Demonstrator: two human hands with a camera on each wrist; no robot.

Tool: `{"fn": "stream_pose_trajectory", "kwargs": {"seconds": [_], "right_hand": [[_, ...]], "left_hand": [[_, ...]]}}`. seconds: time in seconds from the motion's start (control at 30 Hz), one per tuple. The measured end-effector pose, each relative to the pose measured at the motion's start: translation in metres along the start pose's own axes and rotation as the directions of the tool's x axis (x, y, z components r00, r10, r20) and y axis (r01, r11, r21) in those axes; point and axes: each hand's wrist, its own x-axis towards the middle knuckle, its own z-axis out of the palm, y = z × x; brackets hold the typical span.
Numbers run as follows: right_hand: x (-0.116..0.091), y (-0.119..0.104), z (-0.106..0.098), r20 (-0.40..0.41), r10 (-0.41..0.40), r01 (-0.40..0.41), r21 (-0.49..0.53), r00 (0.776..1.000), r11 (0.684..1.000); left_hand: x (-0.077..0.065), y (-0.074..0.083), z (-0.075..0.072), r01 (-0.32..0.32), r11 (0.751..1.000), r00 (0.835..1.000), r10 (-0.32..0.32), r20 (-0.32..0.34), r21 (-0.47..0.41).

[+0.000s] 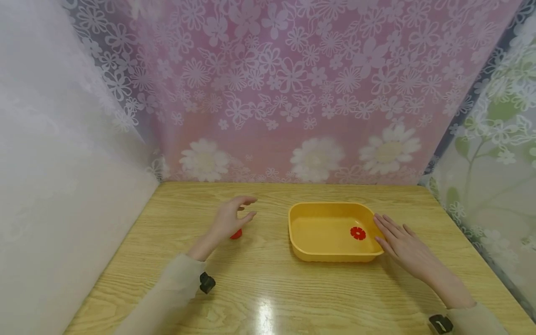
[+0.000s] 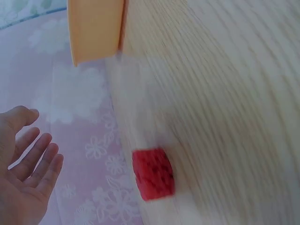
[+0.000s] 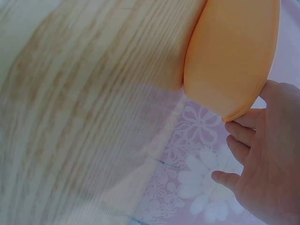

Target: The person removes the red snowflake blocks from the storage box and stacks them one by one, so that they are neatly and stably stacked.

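A yellow plastic basin (image 1: pixel 331 255) with rounded corners stands on the table, its orange-tinted side wall (image 3: pixel 229 51) filling the top of the right wrist view. Inside it, toward the right, is a red flower-shaped piece (image 1: pixel 358 233) with a pale centre. My right hand (image 1: pixel 404 246) lies with straight fingers against the basin's right rim. To the left, my left hand (image 1: pixel 228 217) hovers with thumb and fingers spread apart, nothing between them. Below it on the table sits a small red piece with a notched, bumpy side (image 2: pixel 153 174), mostly hidden by the hand in the head view.
The wood-grain table (image 1: pixel 259 279) carries all of this. A pink flowered curtain (image 1: pixel 268 93) hangs at its back edge, a whitish sheet (image 1: pixel 63 153) along the left and a leaf-patterned one (image 1: pixel 494 177) along the right. Dark wrist cameras sit on both cuffs.
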Motion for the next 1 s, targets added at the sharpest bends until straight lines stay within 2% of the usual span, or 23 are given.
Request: {"fn": "stream_pose_trajectory", "kwargs": {"seconds": [0.3,0.5,0.73,1.0], "right_hand": [[0.001,0.001,-0.002,-0.01,-0.001,0.0,-0.017,1.0,1.0],[0.0,0.0,-0.002,-0.002,0.004,-0.004,-0.02,1.0,1.0],[0.001,0.0,-0.002,0.004,0.005,-0.005,-0.014,1.0,1.0],[0.0,0.0,-0.002,-0.003,0.01,-0.01,-0.005,1.0,1.0]], "left_hand": [[0.032,0.037,0.034,-0.089,0.995,0.994,0.091,0.052,-0.036],[0.049,0.061,0.059,-0.161,0.986,0.981,0.164,0.106,-0.039],[0.063,0.086,0.083,-0.235,0.971,0.962,0.239,0.135,-0.048],[0.075,0.114,0.106,-0.267,0.964,0.948,0.262,0.178,0.001]]}}
